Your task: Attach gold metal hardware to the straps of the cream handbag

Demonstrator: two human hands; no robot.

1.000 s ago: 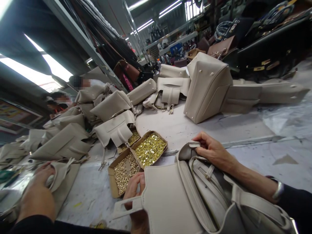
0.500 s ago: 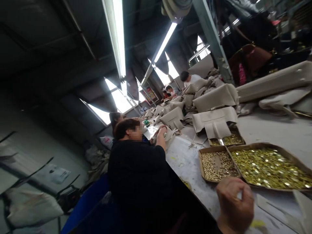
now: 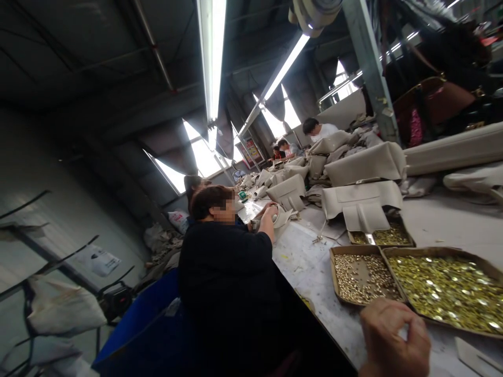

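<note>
My left hand (image 3: 395,337) is at the lower right, back side up, over the worktable. Its fingers are curled and the thumb meets the forefinger in a loop; anything between the tips is too small or hidden to make out. Just beyond the knuckles sits a shallow cardboard tray (image 3: 334,272) of small gold-coloured metal studs. To its right, a larger cardboard tray (image 3: 428,252) holds many shiny yellow-gold metal pieces. A flat pale piece (image 3: 475,358) lies to the right of the hand. My right hand is out of view.
A co-worker in black (image 3: 228,283) sits at the left along the table (image 3: 298,251), hands on a beige piece. Beige bag parts (image 3: 363,201) pile up behind the trays, one overhanging a third tray (image 3: 408,238). A blue bin (image 3: 137,319) stands left. Other people work farther back.
The view has shifted, so most things appear farther right, with the nearer ones also a little lower. My left hand keeps its curled shape beside the stud tray.
</note>
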